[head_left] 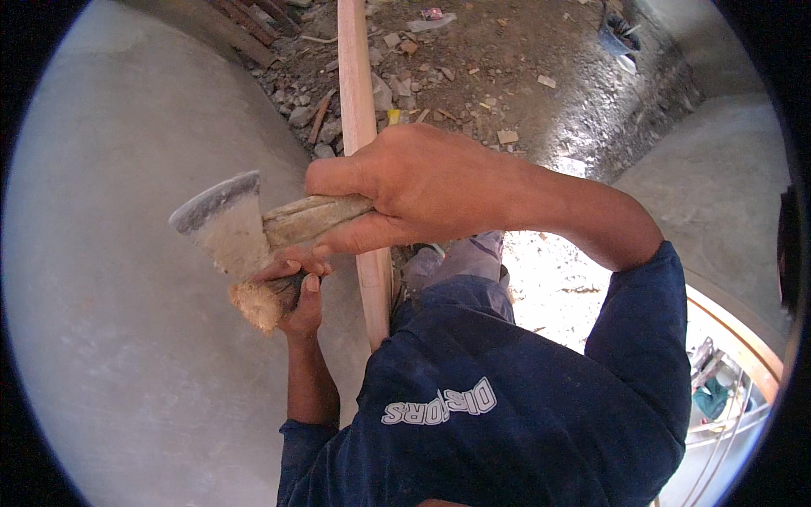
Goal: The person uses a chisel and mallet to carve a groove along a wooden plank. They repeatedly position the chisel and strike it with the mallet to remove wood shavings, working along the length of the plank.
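My right hand (422,182) is closed around the pale wooden handle (312,218) of a hatchet. The hatchet head (224,220) points left, its metal grey and coated with pale dust, darker along the cutting edge. Just below it, my left hand (300,300) grips a short piece with a rough, tan, fibrous end (256,306) and a dark body; its kind is not clear. The left fingers lie close under the hatchet head, and part of them is hidden behind it. Behind my right hand runs a long, pale wooden beam (356,84).
A smooth grey plastered wall (135,253) fills the left side. Stones and wood scraps (393,89) cover the dirt ground ahead. At the far right stands a dark bucket (621,35). A white container (726,427) with things inside sits at lower right.
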`<move>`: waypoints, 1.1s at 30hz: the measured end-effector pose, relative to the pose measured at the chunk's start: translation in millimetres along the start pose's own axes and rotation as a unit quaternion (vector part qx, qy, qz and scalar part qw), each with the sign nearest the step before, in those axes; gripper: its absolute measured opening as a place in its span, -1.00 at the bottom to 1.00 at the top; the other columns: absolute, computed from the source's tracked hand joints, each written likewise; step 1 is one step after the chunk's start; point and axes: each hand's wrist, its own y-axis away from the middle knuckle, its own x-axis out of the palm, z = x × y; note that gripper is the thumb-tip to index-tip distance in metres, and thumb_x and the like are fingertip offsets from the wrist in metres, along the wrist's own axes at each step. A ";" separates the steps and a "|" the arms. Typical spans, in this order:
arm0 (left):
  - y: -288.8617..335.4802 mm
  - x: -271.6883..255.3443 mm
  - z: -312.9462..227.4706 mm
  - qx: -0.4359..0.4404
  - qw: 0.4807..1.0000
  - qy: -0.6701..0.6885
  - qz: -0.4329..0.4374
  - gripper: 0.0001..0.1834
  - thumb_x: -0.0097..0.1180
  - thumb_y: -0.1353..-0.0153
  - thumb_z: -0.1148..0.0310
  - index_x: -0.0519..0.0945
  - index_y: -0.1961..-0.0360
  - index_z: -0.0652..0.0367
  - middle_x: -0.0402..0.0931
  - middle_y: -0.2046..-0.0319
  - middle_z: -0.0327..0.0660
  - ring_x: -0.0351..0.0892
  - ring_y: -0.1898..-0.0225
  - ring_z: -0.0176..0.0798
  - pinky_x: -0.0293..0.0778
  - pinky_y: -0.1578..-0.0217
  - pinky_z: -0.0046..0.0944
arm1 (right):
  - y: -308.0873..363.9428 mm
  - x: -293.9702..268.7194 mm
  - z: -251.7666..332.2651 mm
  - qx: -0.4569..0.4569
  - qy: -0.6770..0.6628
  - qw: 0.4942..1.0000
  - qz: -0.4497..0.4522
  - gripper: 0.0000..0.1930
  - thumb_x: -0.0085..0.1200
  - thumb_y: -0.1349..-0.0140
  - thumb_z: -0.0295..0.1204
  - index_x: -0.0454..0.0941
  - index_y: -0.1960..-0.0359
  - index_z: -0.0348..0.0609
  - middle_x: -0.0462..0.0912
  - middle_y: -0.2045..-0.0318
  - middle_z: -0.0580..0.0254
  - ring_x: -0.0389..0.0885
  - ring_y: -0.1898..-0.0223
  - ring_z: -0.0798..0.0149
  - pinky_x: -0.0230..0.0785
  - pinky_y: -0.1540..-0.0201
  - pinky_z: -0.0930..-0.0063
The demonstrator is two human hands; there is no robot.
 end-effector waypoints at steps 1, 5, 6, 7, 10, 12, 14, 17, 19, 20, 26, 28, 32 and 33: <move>4.3 1.2 0.3 -0.022 1.000 0.001 -0.022 -0.64 0.27 -0.18 0.50 0.40 0.06 0.11 0.50 0.36 -0.13 0.51 0.36 -0.20 0.55 0.40 -0.09 | -0.2 0.4 0.5 -0.003 0.005 1.000 -0.001 -0.62 0.21 -0.25 -0.03 0.49 0.28 -0.09 0.51 0.70 0.13 0.62 0.62 0.12 0.41 0.55 0.28; 4.3 -1.6 -1.6 -0.012 0.999 0.032 -0.019 -0.67 0.18 -0.21 0.57 0.39 0.04 0.15 0.50 0.29 -0.08 0.51 0.30 -0.18 0.56 0.31 -0.08 | -2.4 1.3 1.8 -0.009 0.013 1.000 -0.002 -0.61 0.21 -0.24 -0.01 0.49 0.28 -0.09 0.50 0.70 0.12 0.63 0.61 0.08 0.41 0.54 0.27; 2.2 -1.1 -2.1 -0.012 0.999 0.045 -0.007 -0.67 0.18 -0.21 0.58 0.39 0.03 0.15 0.50 0.28 -0.08 0.51 0.29 -0.18 0.56 0.30 -0.08 | -2.8 1.2 1.7 -0.009 0.013 1.000 -0.002 -0.61 0.21 -0.24 -0.01 0.49 0.28 -0.09 0.50 0.70 0.11 0.63 0.60 0.06 0.41 0.54 0.27; 0.6 -0.2 -2.1 -0.011 0.998 0.057 0.003 -0.66 0.18 -0.20 0.58 0.40 0.03 0.14 0.50 0.27 -0.08 0.51 0.28 -0.17 0.56 0.29 -0.08 | -2.6 1.5 1.2 -0.011 0.009 1.000 -0.003 -0.61 0.22 -0.24 -0.01 0.49 0.29 -0.09 0.50 0.70 0.11 0.63 0.60 0.06 0.40 0.54 0.27; 1.4 3.0 0.3 -0.013 0.999 0.044 -0.003 -0.66 0.19 -0.20 0.58 0.39 0.04 0.14 0.50 0.28 -0.08 0.52 0.30 -0.17 0.56 0.28 -0.08 | -2.2 1.2 0.4 -0.010 0.004 1.000 -0.003 -0.60 0.22 -0.23 0.00 0.49 0.30 -0.09 0.50 0.70 0.11 0.63 0.60 0.07 0.40 0.55 0.27; 0.1 3.8 2.7 -0.008 0.999 0.038 -0.006 -0.67 0.19 -0.20 0.57 0.39 0.05 0.14 0.50 0.28 -0.07 0.52 0.31 -0.17 0.56 0.28 -0.08 | -2.5 -0.1 2.1 0.000 0.011 1.000 0.001 -0.61 0.22 -0.23 -0.01 0.49 0.30 -0.08 0.50 0.70 0.11 0.63 0.60 0.08 0.40 0.54 0.27; -1.9 2.4 3.6 0.002 0.999 0.049 0.005 -0.68 0.20 -0.20 0.56 0.38 0.06 0.15 0.51 0.29 -0.07 0.52 0.31 -0.17 0.56 0.27 -0.07 | -2.6 0.1 0.7 -0.008 0.018 1.000 -0.005 -0.61 0.23 -0.23 -0.01 0.49 0.29 -0.08 0.51 0.70 0.12 0.64 0.59 0.08 0.41 0.54 0.27; -0.4 2.7 2.8 -0.008 0.999 0.023 0.020 -0.67 0.21 -0.21 0.54 0.37 0.06 0.15 0.50 0.29 -0.08 0.53 0.31 -0.18 0.56 0.27 -0.09 | -1.2 -1.0 1.3 0.003 0.010 1.000 0.004 -0.62 0.23 -0.22 -0.02 0.49 0.28 -0.08 0.51 0.70 0.11 0.64 0.58 0.06 0.41 0.53 0.27; 2.3 7.1 0.4 -0.021 1.000 0.004 0.019 -0.65 0.22 -0.21 0.52 0.38 0.04 0.15 0.50 0.28 -0.11 0.53 0.28 -0.18 0.55 0.23 -0.09 | -0.6 -2.4 3.3 0.004 0.003 1.000 0.005 -0.62 0.24 -0.22 -0.03 0.49 0.27 -0.08 0.51 0.69 0.11 0.65 0.57 0.05 0.41 0.53 0.27; 4.2 8.3 -1.5 -0.028 0.999 -0.006 0.019 -0.65 0.23 -0.21 0.52 0.38 0.03 0.16 0.50 0.28 -0.12 0.53 0.26 -0.18 0.55 0.21 -0.09 | -0.6 -3.2 4.5 -0.003 0.003 1.000 0.000 -0.62 0.24 -0.22 -0.04 0.49 0.26 -0.08 0.51 0.69 0.11 0.65 0.57 0.05 0.41 0.54 0.28; 46.9 -52.1 37.8 -0.004 0.976 -0.217 0.021 -0.40 0.30 -0.17 0.53 0.31 -0.20 0.09 0.42 -0.11 -0.11 0.48 -0.09 -0.06 0.51 -0.06 0.10 | -3.6 -11.0 19.3 -0.042 -0.048 0.998 -0.006 -0.65 0.23 -0.22 -0.05 0.50 0.22 -0.03 0.55 0.64 0.11 0.67 0.54 0.04 0.44 0.51 0.25; 56.4 -57.1 45.6 -0.002 0.981 -0.194 0.002 -0.31 0.33 -0.15 0.52 0.28 -0.27 0.08 0.38 -0.21 -0.12 0.43 -0.19 -0.01 0.45 -0.17 0.15 | -2.2 -9.4 22.8 -0.041 -0.035 0.998 0.023 -0.66 0.21 -0.21 -0.06 0.49 0.24 -0.05 0.57 0.60 0.05 0.66 0.48 -0.04 0.46 0.44 0.13; 69.6 -75.8 65.6 -0.082 0.989 -0.066 -0.104 -0.30 0.34 -0.14 0.50 0.28 -0.28 0.09 0.38 -0.21 -0.13 0.42 -0.19 0.00 0.43 -0.17 0.13 | -3.7 -9.8 27.3 -0.093 0.086 0.991 0.049 -0.69 0.19 -0.16 -0.12 0.51 0.29 -0.10 0.63 0.48 -0.04 0.67 0.32 -0.15 0.50 0.28 -0.07; 72.3 -77.3 68.3 -0.073 0.989 -0.091 -0.091 -0.31 0.34 -0.14 0.49 0.29 -0.27 0.09 0.39 -0.19 -0.13 0.43 -0.17 -0.01 0.44 -0.15 0.12 | -6.6 -13.6 31.3 -0.090 0.083 0.991 0.057 -0.69 0.19 -0.15 -0.13 0.51 0.29 -0.10 0.64 0.46 -0.04 0.67 0.30 -0.14 0.51 0.27 -0.05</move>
